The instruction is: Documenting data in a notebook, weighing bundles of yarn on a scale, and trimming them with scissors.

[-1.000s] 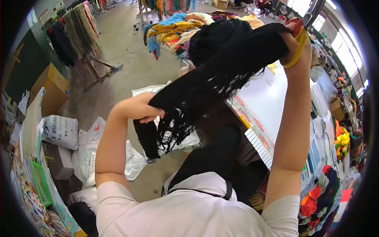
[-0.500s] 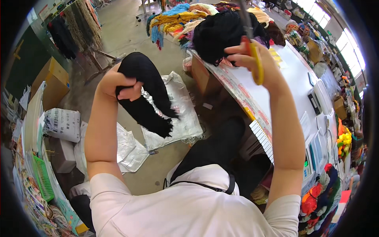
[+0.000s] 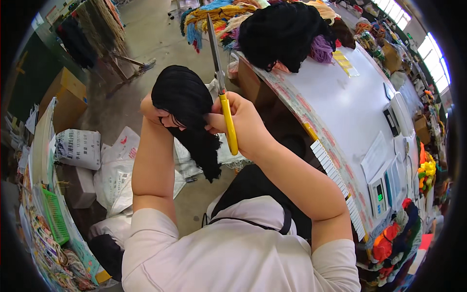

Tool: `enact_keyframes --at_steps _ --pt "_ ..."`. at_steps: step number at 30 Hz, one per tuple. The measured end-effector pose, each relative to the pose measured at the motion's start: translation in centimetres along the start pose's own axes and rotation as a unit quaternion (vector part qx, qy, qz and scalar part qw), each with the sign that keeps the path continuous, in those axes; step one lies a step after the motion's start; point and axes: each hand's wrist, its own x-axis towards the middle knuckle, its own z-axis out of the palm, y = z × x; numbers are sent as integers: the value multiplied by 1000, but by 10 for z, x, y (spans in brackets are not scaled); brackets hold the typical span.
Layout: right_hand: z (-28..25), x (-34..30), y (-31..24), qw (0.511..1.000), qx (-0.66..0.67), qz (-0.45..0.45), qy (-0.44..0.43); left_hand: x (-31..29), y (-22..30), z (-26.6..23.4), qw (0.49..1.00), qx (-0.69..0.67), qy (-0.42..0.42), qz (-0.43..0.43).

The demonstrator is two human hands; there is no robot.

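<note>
A folded hank of black yarn [image 3: 182, 90] hangs in front of me, its cut ends trailing down toward the floor. My left hand [image 3: 156, 111] is closed around it at the left side, with some fingers hidden behind the strands. My right hand [image 3: 243, 119] grips a pair of scissors [image 3: 229, 124] with yellow handles, and the long blades point up and away. The thumb and fingertips of that hand also reach the right edge of the hank; whether they pinch strands cannot be made out. A large black yarn bundle [image 3: 282, 36] lies on the table beyond.
At my right runs a long white table [image 3: 335, 102] carrying a scale [image 3: 379, 197] and colourful yarn hanks [image 3: 219, 17]. White sacks [image 3: 114, 180] lie on the floor at left, near a cardboard box [image 3: 70, 92]. A green basket [image 3: 54, 216] stands among yarn on the left.
My right hand has come from above the table, left and down to the hank, bringing the scissors. My left hand has moved slightly right with the black yarn.
</note>
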Motion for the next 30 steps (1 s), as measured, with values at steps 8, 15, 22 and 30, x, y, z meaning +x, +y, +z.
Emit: enact_keyframes --at_steps 8,15,22,30 --pt "-47 -8 0 996 -52 10 78 -43 2 -26 985 -163 62 -3" --pt "-179 25 75 844 -457 11 281 23 34 29 950 -216 223 43" --pt "-186 -17 126 770 -561 114 281 57 71 39 829 91 482 269" --pt "-187 -33 95 877 -408 -9 255 -62 3 -24 800 5 601 6"
